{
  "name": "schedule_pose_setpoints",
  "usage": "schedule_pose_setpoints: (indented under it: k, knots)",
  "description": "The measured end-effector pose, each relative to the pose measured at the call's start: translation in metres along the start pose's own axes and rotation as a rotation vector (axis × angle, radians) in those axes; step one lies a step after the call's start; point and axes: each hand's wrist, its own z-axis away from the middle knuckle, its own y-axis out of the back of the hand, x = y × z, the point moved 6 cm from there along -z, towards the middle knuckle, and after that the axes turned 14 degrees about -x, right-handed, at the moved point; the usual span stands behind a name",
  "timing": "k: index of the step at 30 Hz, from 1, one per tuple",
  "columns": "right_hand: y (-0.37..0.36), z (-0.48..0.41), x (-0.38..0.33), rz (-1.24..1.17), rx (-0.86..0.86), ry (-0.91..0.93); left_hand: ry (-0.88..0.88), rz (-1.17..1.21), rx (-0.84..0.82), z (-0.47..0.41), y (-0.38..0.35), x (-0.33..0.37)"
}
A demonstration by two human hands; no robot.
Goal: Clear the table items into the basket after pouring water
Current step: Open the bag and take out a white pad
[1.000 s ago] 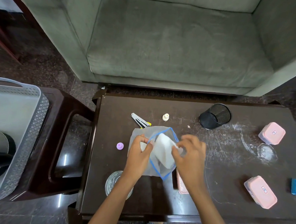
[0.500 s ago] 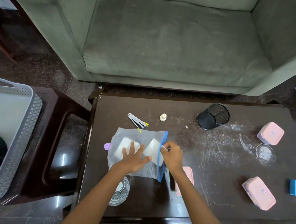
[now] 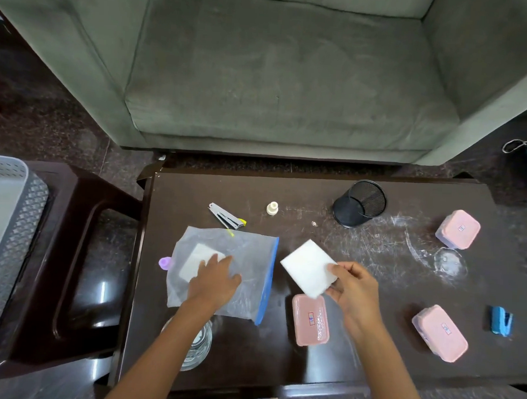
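Basket (image 3: 9, 225), grey and perforated, sits on a dark stool (image 3: 79, 250) at nine o'clock from the dark table (image 3: 355, 341). A lilac cap (image 3: 165, 263) lies just beside the left edge of a clear zip bag (image 3: 247, 259) with a blue seal. The left hand (image 3: 215, 280) presses flat on the bag, fingers spread and grasping nothing; a white pad shows through the plastic beneath them. A clear glass (image 3: 198, 345) stands at six o'clock from the bag, partly behind the left forearm. A nail clipper (image 3: 226, 217) and a cream cap (image 3: 272, 208) lie toward twelve. The right hand (image 3: 355, 291) pinches a white sponge (image 3: 309, 267) above a pink lidded box (image 3: 310, 319), whose small label is too blurred to read. A black mesh cup (image 3: 359, 204) lies tipped at one o'clock. Two more pink boxes (image 3: 457, 229) (image 3: 439, 336) and a blue stapler (image 3: 501, 324) sit toward three; their labels are unreadable too.
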Motion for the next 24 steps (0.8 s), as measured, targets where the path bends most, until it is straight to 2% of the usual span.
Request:
schedule_pose_setpoints:
  k: [2,4,6,8,12,16,21,24]
  knots:
    - [0.003,0.008,-0.003,-0.082,-0.029,-0.006,-0.202,0.242,0.146,0.023,0.008,0.038]
    - [0.005,0.014,-0.005,-0.164,-0.048,0.000,-0.422,0.391,0.147,0.048,0.007,0.077]
    - [0.008,0.019,-0.009,-0.234,-0.060,0.018,-0.607,0.311,0.174,0.063,0.000,0.108]
    - [0.014,0.023,-0.013,-0.283,-0.071,0.041,-0.691,0.303,0.212,0.067,-0.006,0.123]
    - [0.022,0.030,-0.016,-0.413,-0.125,0.055,-0.663,0.396,0.261,0.065,-0.011,0.132]
    - [0.027,0.033,-0.018,-0.483,-0.156,0.057,-0.721,0.422,0.169,0.064,-0.024,0.139]
    - [0.029,0.035,-0.017,-0.402,-0.177,0.041,-0.632,0.532,0.248,0.064,-0.026,0.136]
    - [0.027,0.037,-0.017,-0.234,-0.197,0.029,-0.540,0.671,0.198,0.064,-0.029,0.133]
